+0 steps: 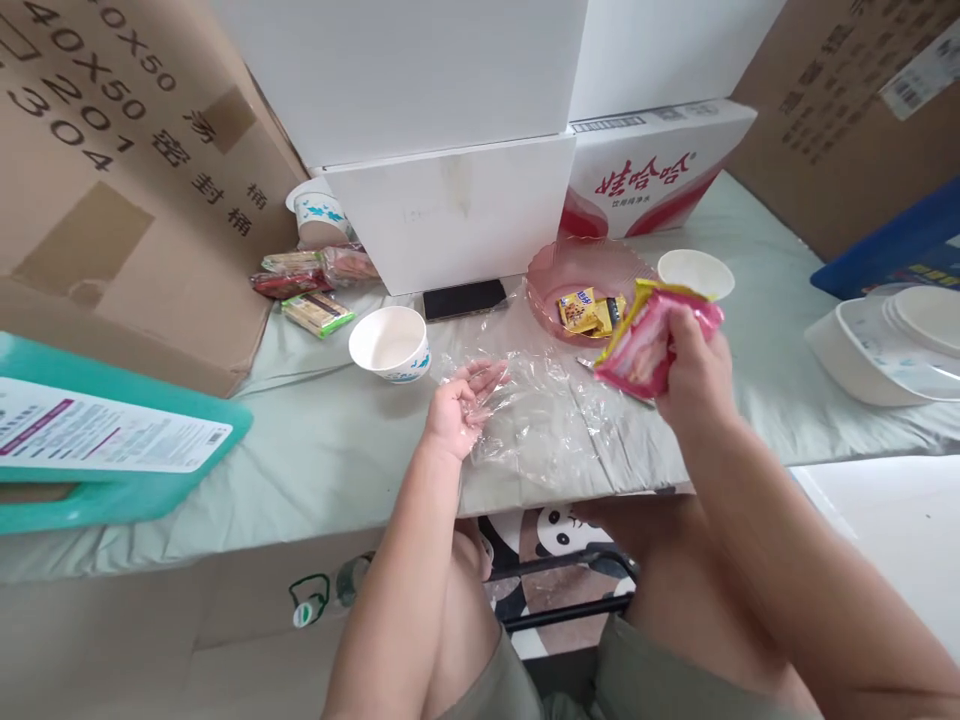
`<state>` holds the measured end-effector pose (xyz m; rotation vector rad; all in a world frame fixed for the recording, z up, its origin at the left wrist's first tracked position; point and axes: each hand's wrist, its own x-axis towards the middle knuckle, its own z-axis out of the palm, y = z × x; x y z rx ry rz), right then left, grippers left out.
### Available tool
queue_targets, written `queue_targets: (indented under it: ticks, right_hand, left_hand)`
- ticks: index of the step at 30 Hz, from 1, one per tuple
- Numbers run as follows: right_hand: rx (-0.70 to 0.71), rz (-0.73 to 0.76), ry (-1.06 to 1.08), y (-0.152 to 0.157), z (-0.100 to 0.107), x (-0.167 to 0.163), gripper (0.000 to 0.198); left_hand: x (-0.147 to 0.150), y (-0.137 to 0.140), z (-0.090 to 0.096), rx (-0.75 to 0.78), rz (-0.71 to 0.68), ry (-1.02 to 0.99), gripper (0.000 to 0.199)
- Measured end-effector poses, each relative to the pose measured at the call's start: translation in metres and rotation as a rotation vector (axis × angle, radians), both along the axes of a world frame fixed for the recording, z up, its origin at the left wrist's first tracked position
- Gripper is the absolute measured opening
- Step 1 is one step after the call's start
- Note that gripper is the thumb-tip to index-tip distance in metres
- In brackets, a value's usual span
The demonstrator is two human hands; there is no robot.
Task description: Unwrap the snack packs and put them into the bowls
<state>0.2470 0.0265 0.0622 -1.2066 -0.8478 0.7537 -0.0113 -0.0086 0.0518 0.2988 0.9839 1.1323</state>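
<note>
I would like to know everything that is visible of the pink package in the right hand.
The pink package looks like soft, glossy plastic, creased, with yellow along its top and left edges and a paler area on its front. It is tilted, its upper part gripped by the right hand; in this view it overlaps the right side of the pink bowl. Whether it is opened, I cannot tell.

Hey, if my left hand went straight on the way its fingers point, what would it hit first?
Your left hand would probably meet the crumpled clear plastic first, right beside it. Beyond that, roughly in line, sits the pink bowl, though depth is hard to judge.
</note>
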Motion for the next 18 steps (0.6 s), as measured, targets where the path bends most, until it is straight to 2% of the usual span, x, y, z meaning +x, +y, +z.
queue_targets:
  ticks: [2,5,7,8,9,11,14,16,18]
  right_hand:
    - [-0.083,0.02,-0.118,0.034,0.027,0.006,0.037]
    - [-0.192,-0.014,-0.478,0.069,0.065,0.012,0.047]
    - [-0.151,0.028,-0.564,0.067,0.075,0.01,0.052]
    - [-0.113,0.088,-0.581,0.058,0.073,0.007,0.051]
    - [-0.069,0.175,-0.574,0.045,0.066,0.004,0.05]
    - [-0.023,0.324,-0.509,0.015,0.039,-0.005,0.051]
    - [-0.036,0.399,-0.374,-0.021,-0.012,-0.015,0.058]
    - [-0.048,0.47,-0.311,-0.031,-0.035,-0.021,0.066]
    - [-0.072,0.56,-0.272,-0.032,-0.044,-0.024,0.074]
  left_hand:
    - [-0.002,0.0,-0.001,0.003,-0.052,0.016,0.045]
    - [-0.004,0.001,-0.001,0.026,-0.131,0.034,0.046]
    - [-0.006,0.002,-0.001,0.056,-0.192,0.031,0.047]
    - [-0.007,0.002,0.0,0.077,-0.222,0.024,0.047]
    - [-0.009,0.003,0.001,0.099,-0.25,0.014,0.047]
    - [-0.014,0.002,0.002,0.142,-0.31,-0.007,0.05]
    - [-0.021,0.0,0.002,0.19,-0.435,-0.028,0.054]
    - [-0.025,-0.003,0.001,0.226,-0.529,-0.039,0.056]
    - [-0.027,-0.006,-0.001,0.265,-0.612,-0.056,0.057]
